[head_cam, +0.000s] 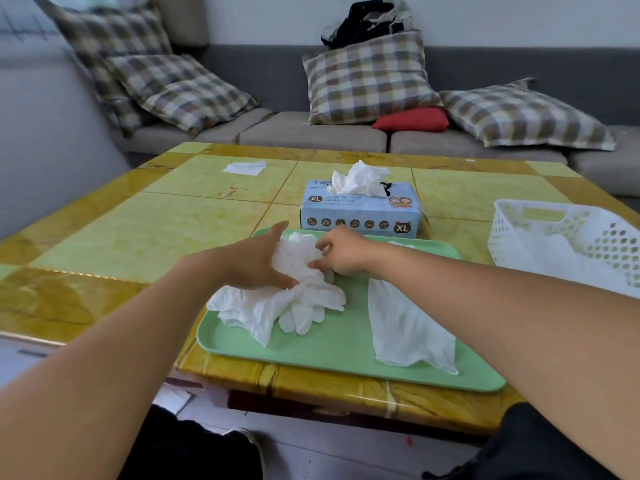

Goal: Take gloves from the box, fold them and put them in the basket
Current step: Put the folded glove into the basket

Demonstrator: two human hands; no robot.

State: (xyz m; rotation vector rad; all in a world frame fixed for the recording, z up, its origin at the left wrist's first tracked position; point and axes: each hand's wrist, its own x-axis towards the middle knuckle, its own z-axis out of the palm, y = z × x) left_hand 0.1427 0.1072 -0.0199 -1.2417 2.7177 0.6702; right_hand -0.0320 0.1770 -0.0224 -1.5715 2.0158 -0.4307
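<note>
The table (138, 220) carries everything within your reach, so neither arm has to stretch. The tray (346, 344) lies at the near edge, directly in front of you, and serves as the folding surface: it keeps loose gloves together and off the table top.

The basket (526, 237) stands to your right, just beside the tray, so a folded glove travels only a short way. White material already lies inside it, probably folded gloves. The box (360, 216) stands just behind the tray, on your centre line, with a glove (360, 178) protruding from its slot, ready for the next pull.

On the tray, a bunched pile (291, 303) lies at the left, and a flat glove (408, 327) lies at the right, apart from the pile.

Your left hand (256, 261) is spread and presses against the pile's left side; judge this as anchoring, so the thin material does not slide. Your right hand (343, 251) pinches the top of the pile between thumb and fingertips, apparently to separate or turn over one layer. The fold is not yet formed.

A loose white piece (244, 167) lies at the far left of the table.
</note>
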